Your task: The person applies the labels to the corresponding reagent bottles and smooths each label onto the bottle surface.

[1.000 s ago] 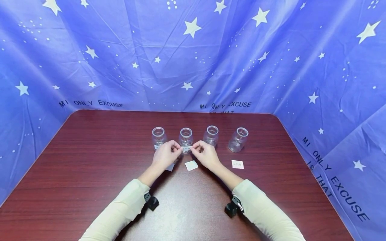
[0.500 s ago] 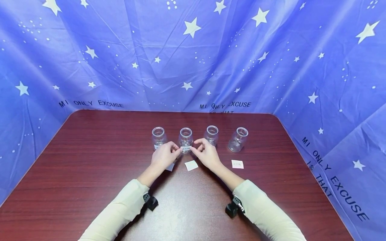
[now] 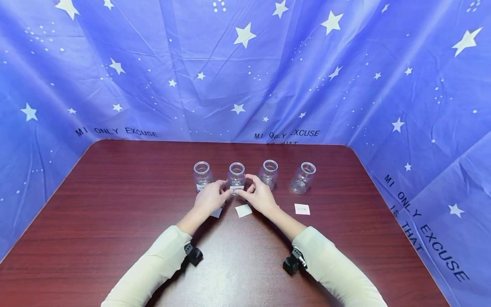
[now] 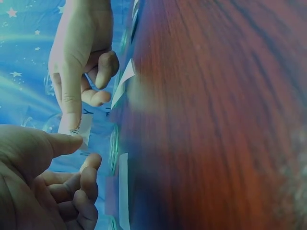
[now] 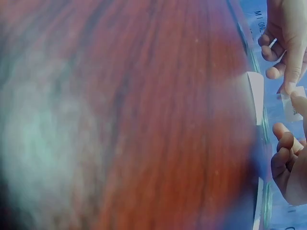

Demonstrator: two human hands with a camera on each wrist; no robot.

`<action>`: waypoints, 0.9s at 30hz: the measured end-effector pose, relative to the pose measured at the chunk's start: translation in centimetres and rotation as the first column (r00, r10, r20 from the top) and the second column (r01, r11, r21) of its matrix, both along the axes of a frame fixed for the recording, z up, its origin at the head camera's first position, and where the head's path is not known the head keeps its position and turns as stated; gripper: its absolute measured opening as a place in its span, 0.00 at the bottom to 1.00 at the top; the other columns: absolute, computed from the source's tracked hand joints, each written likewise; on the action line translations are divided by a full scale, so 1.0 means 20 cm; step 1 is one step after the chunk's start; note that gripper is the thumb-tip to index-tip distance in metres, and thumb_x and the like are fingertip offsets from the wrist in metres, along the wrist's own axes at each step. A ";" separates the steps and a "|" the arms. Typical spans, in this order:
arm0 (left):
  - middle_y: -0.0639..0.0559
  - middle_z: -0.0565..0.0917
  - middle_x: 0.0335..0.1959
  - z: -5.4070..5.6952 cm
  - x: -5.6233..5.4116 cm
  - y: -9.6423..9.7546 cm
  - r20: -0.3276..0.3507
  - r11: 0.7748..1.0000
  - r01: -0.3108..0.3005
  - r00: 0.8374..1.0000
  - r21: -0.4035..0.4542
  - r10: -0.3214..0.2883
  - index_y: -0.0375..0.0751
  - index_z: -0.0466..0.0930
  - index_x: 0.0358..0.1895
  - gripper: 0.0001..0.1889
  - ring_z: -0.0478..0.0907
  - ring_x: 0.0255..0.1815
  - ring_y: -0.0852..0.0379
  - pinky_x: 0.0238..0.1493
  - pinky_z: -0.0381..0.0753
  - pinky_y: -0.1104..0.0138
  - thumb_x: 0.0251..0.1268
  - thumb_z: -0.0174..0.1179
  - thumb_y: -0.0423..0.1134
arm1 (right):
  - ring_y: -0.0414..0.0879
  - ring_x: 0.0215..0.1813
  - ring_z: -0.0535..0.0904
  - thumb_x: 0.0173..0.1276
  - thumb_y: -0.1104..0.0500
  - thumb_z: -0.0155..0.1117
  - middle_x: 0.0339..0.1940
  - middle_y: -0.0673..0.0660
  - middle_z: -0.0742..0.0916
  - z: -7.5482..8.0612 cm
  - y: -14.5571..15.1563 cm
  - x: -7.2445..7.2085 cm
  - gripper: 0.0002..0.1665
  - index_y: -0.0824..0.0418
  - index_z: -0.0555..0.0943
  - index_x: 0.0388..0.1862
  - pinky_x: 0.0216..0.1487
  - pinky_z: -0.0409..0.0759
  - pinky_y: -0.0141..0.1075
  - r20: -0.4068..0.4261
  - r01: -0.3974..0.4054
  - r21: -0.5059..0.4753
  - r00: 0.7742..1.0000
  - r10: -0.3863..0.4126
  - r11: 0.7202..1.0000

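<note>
Four-in-a-row clear glass jars stand upright; the second from left, a glass jar (image 3: pixel 237 172), carries a small white label (image 3: pixel 237 187) with dark writing on its front. My left hand (image 3: pixel 210 198) is at the jar's left side, thumb against the label's lower edge. On the other side my right hand (image 3: pixel 262 198) has its thumb across the label's lower right and its forefinger beside the glass. Close up in the left wrist view, both thumbs meet over the label (image 4: pixel 86 125), partly covering it. The jar's lower sides are hidden by the fingers.
The leftmost jar (image 3: pixel 201 170) also bears a white label. Two unlabelled jars, one (image 3: pixel 270 170) and another (image 3: pixel 304 179), stand to the right. A bluish paper (image 3: pixel 216 213), a pale paper (image 3: pixel 243 210) and a pink note (image 3: pixel 302 209) with writing lie in front on the wooden table (image 3: pixel 134 192).
The right forefinger has lifted from the label's end and moved to the jar's side. Both thumbs have slid inward and down along the label. The jars have stayed in place.
</note>
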State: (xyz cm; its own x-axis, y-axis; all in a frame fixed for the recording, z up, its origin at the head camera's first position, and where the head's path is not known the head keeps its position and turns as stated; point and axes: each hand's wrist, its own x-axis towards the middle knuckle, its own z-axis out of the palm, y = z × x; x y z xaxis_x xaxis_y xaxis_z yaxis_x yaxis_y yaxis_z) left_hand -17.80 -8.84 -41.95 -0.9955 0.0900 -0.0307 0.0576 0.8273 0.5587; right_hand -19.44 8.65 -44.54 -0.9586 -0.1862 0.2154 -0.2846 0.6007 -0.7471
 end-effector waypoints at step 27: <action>0.57 0.82 0.25 0.02 0.00 -0.01 0.024 1.000 0.020 0.999 0.024 -0.020 0.43 0.75 0.58 0.25 0.75 0.23 0.63 0.30 0.74 0.65 0.62 0.57 0.53 | 0.37 0.18 0.72 0.61 0.56 0.66 0.18 0.53 0.83 0.02 0.08 -0.03 0.27 0.60 0.75 0.59 0.21 0.68 0.27 0.056 -0.093 -0.013 0.994 0.093 0.996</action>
State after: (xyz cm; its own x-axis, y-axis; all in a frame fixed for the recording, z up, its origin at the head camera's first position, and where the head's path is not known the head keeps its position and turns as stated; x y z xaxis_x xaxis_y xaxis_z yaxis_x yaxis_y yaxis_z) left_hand -17.87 -9.10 -41.46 -0.9924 0.1109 -0.0527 0.0600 0.8125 0.5798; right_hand -20.07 10.21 -44.16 -0.9479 -0.2731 0.1641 -0.2962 0.5657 -0.7696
